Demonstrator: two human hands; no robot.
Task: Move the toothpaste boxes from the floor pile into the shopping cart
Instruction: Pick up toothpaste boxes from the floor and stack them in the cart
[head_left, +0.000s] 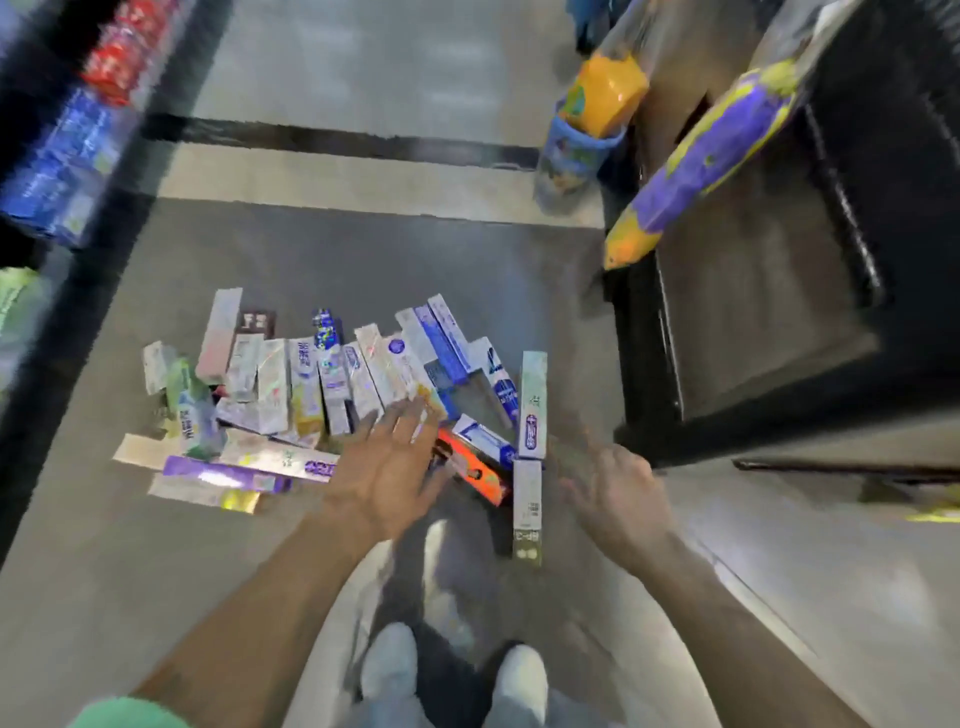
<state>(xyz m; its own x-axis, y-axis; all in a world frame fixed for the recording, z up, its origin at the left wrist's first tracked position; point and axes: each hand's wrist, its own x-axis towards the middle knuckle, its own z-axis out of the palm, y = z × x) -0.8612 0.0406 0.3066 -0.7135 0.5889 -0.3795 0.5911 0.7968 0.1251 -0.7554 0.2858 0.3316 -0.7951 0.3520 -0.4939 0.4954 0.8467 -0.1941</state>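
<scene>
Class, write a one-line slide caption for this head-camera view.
Both open hands, left hand and right hand, reach toward the toothpaste boxes piled on the floor beside the shopping cart.

Long cardboard toothpaste boxes (332, 395) lie flat in front of me, white, blue, purple and orange, heaped side by side on grey floor; black shopping cart (769, 291) alongside.

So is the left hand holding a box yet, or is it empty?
Empty. The left hand is spread with straight fingers over the toothpaste boxes on the floor; nothing is gripped. Whether the fingertips touch a box is too blurred to tell.
</scene>
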